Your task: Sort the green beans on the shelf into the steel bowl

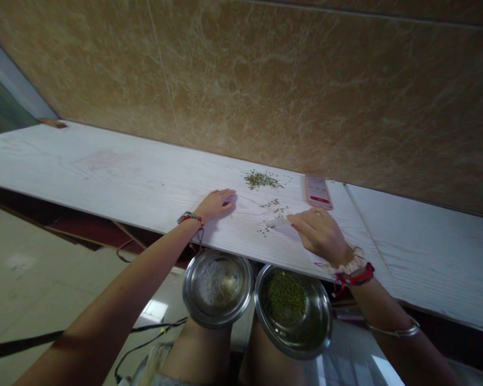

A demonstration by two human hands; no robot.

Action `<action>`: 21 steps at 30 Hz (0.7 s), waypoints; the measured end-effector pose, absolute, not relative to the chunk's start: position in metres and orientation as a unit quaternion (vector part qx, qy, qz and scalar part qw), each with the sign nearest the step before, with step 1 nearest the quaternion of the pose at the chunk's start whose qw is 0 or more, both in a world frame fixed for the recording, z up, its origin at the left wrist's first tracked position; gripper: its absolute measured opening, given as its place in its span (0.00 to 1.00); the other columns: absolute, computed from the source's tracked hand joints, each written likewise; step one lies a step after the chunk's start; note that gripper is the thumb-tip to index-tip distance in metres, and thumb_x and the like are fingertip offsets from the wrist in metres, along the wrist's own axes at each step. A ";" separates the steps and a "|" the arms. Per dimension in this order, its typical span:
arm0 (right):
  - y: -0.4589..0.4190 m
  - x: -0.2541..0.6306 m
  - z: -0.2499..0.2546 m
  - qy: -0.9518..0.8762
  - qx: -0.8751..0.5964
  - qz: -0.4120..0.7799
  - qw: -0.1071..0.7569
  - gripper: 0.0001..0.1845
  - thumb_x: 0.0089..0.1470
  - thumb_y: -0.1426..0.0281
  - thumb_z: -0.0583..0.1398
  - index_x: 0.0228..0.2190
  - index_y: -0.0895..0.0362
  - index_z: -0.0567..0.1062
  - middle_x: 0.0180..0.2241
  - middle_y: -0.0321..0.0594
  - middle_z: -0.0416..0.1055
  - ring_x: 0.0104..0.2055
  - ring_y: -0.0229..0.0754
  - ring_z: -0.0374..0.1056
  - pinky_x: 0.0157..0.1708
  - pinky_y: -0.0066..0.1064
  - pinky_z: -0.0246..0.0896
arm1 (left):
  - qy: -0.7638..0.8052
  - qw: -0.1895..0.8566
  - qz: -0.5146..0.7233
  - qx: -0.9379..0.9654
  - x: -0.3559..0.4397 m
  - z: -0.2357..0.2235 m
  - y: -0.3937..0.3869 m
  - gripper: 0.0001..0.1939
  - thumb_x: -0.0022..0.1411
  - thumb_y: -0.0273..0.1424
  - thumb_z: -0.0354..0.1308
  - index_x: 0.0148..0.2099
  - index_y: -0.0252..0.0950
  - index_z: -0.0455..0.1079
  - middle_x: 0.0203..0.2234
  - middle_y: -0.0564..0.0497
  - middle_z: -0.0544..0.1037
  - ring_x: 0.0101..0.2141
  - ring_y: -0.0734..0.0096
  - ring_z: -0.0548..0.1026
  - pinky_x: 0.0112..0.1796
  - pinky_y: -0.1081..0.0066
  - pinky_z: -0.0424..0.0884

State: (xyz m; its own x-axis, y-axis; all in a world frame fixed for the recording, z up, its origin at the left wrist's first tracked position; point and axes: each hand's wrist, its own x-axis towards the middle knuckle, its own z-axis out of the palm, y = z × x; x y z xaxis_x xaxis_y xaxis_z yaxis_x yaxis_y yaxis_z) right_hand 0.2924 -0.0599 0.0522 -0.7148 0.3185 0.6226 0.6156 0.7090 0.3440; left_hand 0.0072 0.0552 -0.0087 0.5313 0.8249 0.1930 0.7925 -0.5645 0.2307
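My left hand (216, 203) lies on the white table with its fingers stretched out, holding nothing. To its right is a loose pile of small green beans (261, 180), which look like mung beans. My right hand (320, 233) is closed in a pinch above the table. A pale, thin thing (280, 224) shows faintly at its fingertips, too blurred to name. Small scattered beans (264, 232) lie just left of it. Below the table edge, a steel bowl (322, 327) holds many green beans, and another steel bowl (189, 292) beside it has pale contents I cannot make out.
A phone (319, 193) in a pink case lies behind my right hand. The narrow white table (116, 161) runs along a brown marbled wall (265, 80). Both bowls rest over my legs. A black cable (156, 327) hangs at the lower left above the tiled floor.
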 end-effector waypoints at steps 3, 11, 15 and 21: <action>-0.060 0.291 0.052 -0.875 -0.283 -0.286 0.271 0.17 0.50 0.84 0.52 0.40 0.59 0.71 0.29 0.40 0.74 0.31 0.40 0.66 0.34 0.35 0.58 | 0.464 0.055 0.143 0.873 0.007 -0.009 0.055 0.23 0.59 0.31 0.46 0.56 0.33 0.63 0.55 0.44 0.69 0.54 0.61 0.68 0.55 0.62 0.61; -0.057 0.286 0.049 -0.876 -0.288 -0.281 0.266 0.18 0.50 0.84 0.52 0.40 0.58 0.72 0.29 0.40 0.74 0.30 0.40 0.65 0.34 0.37 0.58 | 0.467 0.060 0.140 0.871 0.007 -0.008 0.054 0.23 0.59 0.31 0.46 0.56 0.34 0.64 0.55 0.46 0.68 0.54 0.62 0.67 0.56 0.62 0.60; -0.060 0.286 0.051 -0.885 -0.274 -0.263 0.271 0.19 0.50 0.84 0.52 0.40 0.57 0.72 0.30 0.39 0.75 0.32 0.39 0.66 0.35 0.35 0.58 | 0.466 0.063 0.144 0.871 0.007 -0.008 0.055 0.23 0.59 0.31 0.46 0.56 0.35 0.64 0.55 0.46 0.69 0.54 0.62 0.67 0.55 0.63 0.61; -0.065 0.287 0.053 -0.882 -0.289 -0.259 0.269 0.19 0.50 0.84 0.52 0.41 0.58 0.71 0.29 0.39 0.74 0.32 0.40 0.66 0.34 0.35 0.58 | 0.462 0.060 0.152 0.872 0.006 -0.010 0.057 0.23 0.58 0.31 0.46 0.56 0.36 0.64 0.54 0.47 0.70 0.54 0.63 0.67 0.55 0.63 0.61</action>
State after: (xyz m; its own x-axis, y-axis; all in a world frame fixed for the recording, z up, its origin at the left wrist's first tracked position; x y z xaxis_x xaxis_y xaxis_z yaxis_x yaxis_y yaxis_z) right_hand 0.2873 -0.0645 0.0534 -0.6885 0.3698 0.6239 0.6482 0.6996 0.3006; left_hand 0.0062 0.0574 -0.0105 0.5268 0.8237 0.2096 0.7870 -0.5659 0.2457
